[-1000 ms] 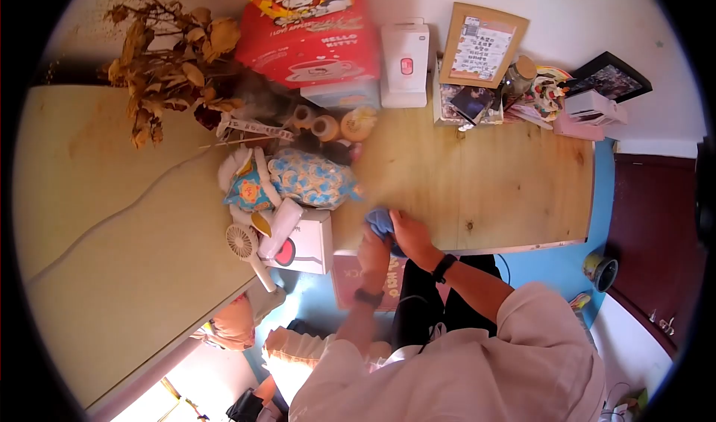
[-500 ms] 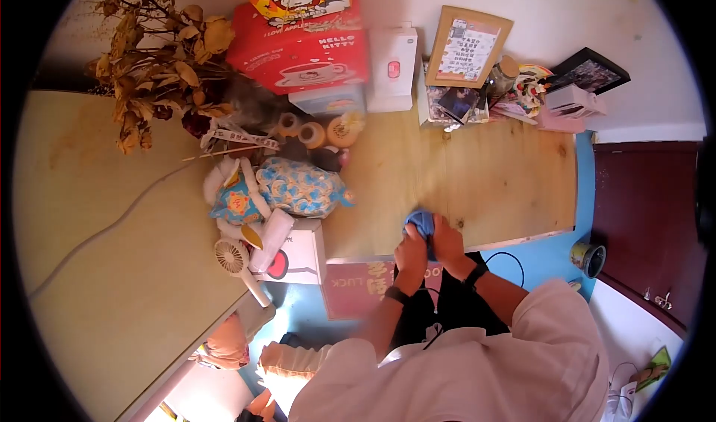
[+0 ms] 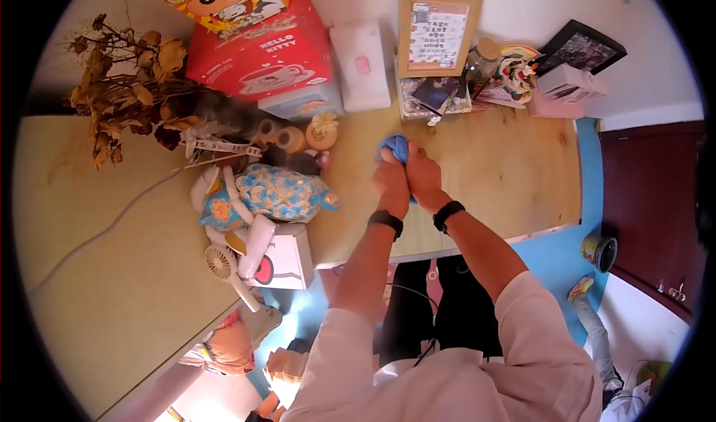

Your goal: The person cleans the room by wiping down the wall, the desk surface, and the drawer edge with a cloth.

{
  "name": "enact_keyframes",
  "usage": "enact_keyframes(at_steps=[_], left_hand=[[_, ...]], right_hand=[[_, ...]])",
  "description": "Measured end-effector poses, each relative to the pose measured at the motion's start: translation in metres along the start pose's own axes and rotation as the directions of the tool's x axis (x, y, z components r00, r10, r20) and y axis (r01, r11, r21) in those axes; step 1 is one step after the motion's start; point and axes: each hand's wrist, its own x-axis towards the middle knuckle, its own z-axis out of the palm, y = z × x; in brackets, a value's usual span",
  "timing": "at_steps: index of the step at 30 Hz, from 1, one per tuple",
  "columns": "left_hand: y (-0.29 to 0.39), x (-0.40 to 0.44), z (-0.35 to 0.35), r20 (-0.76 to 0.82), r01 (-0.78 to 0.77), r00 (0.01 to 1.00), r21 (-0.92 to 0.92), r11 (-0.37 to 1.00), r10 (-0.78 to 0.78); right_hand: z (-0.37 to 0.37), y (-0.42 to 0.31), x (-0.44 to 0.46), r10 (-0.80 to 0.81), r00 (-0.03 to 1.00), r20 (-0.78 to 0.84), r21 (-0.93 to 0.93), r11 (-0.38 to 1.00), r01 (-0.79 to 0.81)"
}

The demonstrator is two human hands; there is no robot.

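A bunched blue cloth (image 3: 397,145) is pressed on the wooden tabletop (image 3: 492,180), near the middle of the head view. My left hand (image 3: 391,177) grips it from the left side, fingers closed. Side by side with it, my right hand (image 3: 424,174) holds the same cloth from the right, also closed. Much of the cloth is hidden beneath both hands. Dark bands circle both wrists. Both arms reach forward over the table's front edge.
On the left are a blue patterned bag (image 3: 280,192), a small fan (image 3: 221,262) and a white box (image 3: 287,258). Along the wall stand a red box (image 3: 261,57), a white box (image 3: 362,64), a wooden frame (image 3: 440,34) and a black frame (image 3: 580,49). Dried flowers (image 3: 123,86) lean at far left.
Both hands and the blue cloth have moved forward from near the front edge, toward the wall and slightly left. My arms are now stretched further out, and the camera view has shifted.
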Motion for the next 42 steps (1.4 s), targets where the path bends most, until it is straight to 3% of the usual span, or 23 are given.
enact_keyframes(at_steps=[2,5,8,11,18,21,24,26,29,33,34,38,42], left_hand=[[0.005,-0.003,-0.001,-0.02,-0.003,1.0,0.013,1.0,0.003],[0.006,-0.018,-0.009,0.089,0.021,0.996,-0.032,0.999,-0.018],[0.002,-0.049,0.01,0.095,0.027,0.995,0.088,0.996,-0.035],[-0.002,-0.085,0.038,0.041,-0.04,0.999,0.134,0.99,0.035],[0.0,-0.155,0.103,0.077,-0.18,0.982,0.14,0.974,0.17],[0.006,-0.179,0.106,0.066,-0.261,0.964,0.052,0.964,0.257],[0.013,-0.194,0.101,-0.003,-0.332,0.942,0.144,0.932,0.336],[0.006,-0.201,0.098,-0.067,-0.334,0.933,0.2,0.921,0.353],[-0.018,-0.202,0.095,-0.025,-0.387,0.918,0.166,0.907,0.396],[-0.08,-0.198,0.073,0.014,-0.294,0.956,-0.017,0.956,0.294],[-0.098,-0.199,0.059,-0.021,-0.319,0.946,0.09,0.943,0.322],[-0.179,-0.179,0.028,-0.039,-0.259,0.965,0.002,0.966,0.259],[-0.21,-0.174,-0.005,-0.119,-0.329,0.935,0.057,0.943,0.334]], right_hand=[[-0.002,0.002,-0.001,-0.002,1.0,-0.009,0.023,1.0,0.002],[-0.003,0.003,-0.016,0.045,0.998,-0.033,0.036,0.998,-0.044],[-0.011,0.016,-0.051,0.007,0.999,-0.045,-0.005,1.0,-0.007],[-0.004,0.049,-0.082,0.024,1.0,-0.002,-0.059,0.998,-0.024],[-0.002,0.125,-0.159,0.108,0.992,-0.058,-0.017,0.994,-0.109],[-0.001,0.141,-0.178,0.13,0.987,-0.093,-0.118,0.983,-0.14],[-0.008,0.14,-0.185,0.11,0.978,-0.175,-0.108,0.986,-0.13],[-0.002,0.134,-0.192,0.116,0.977,-0.178,-0.103,0.985,-0.136],[0.005,0.118,-0.199,0.129,0.98,-0.152,-0.105,0.984,-0.146],[0.033,0.067,-0.215,0.017,0.989,-0.148,-0.102,0.994,-0.033],[0.045,0.05,-0.217,-0.017,0.99,-0.143,-0.086,0.996,0.005],[0.106,-0.019,-0.216,0.04,0.99,-0.136,-0.136,0.989,-0.059],[0.14,-0.053,-0.219,0.028,0.973,-0.227,-0.107,0.993,-0.054]])
